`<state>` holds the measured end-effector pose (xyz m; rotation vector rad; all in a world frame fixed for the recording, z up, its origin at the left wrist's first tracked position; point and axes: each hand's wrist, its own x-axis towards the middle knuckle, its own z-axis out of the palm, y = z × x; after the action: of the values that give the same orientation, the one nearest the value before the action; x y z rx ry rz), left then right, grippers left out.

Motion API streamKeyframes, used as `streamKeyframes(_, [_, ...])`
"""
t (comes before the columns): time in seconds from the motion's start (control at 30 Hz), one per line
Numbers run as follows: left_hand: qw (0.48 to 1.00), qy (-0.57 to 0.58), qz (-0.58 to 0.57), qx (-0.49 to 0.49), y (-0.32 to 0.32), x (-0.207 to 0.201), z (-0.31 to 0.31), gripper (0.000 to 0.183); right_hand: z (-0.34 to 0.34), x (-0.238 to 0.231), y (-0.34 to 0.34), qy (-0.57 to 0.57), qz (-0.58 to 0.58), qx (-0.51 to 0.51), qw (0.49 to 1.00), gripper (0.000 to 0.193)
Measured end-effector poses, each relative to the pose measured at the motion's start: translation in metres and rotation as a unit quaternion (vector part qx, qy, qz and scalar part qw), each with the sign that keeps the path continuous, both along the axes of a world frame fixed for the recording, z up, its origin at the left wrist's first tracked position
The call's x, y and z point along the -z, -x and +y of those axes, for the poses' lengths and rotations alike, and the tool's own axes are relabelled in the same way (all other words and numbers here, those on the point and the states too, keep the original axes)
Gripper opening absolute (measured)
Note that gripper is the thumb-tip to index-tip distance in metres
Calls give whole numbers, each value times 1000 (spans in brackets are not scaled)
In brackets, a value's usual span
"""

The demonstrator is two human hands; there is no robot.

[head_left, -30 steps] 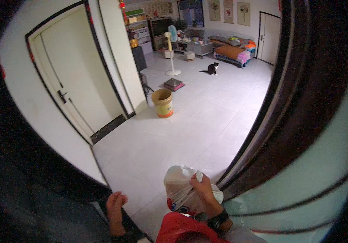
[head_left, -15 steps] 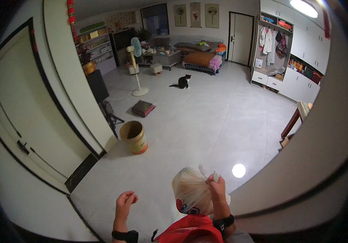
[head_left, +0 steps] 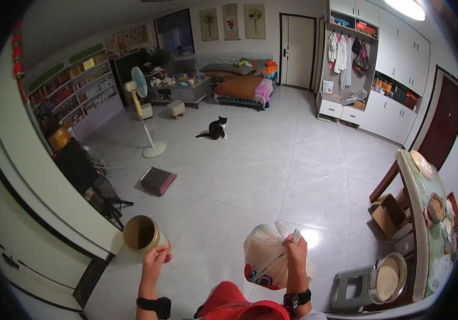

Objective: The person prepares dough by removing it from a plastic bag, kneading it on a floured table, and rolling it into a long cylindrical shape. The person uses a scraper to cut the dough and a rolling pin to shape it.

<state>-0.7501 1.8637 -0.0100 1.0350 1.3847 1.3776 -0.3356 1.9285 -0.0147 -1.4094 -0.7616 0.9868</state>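
Head: right fingers [head_left: 293, 246] grip bag [head_left: 265, 255] printed red-and-blue.

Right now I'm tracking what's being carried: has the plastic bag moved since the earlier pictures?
Yes. The plastic bag, in the right hand, has moved forward, nearer the bucket.

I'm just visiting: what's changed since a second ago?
The person has moved farther into the room. The bucket now appears lower left, near the left hand; the table has come into view. Nothing was visibly grabbed or released: the right hand still grips the plastic bag. The cat still sits.
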Motion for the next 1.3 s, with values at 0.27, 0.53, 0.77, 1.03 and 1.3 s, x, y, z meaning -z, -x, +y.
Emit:
streamKeyframes(0.27, [989,109,1,-101,18,35,222,19,251,-9,-66,-9,-33,114,993,11])
streamKeyframes(0.53, [988,6,-13,154,-125,-10,607,22,484,-39,-136,-14,4,160,987,15])
streamKeyframes(0.77, [970,-47,-39,234,-204,-34,889,21,723,-35,-188,-51,-33,155,986,17])
streamKeyframes(1.03, [997,45,4,67,-172,20,1083,21,1000,-19,-250,-12,-18,168,986,13])
streamKeyframes(1.3, [997,72,0,-15,-195,27,1345,23,1283,-26,-315,-41,-52,204,977,9])
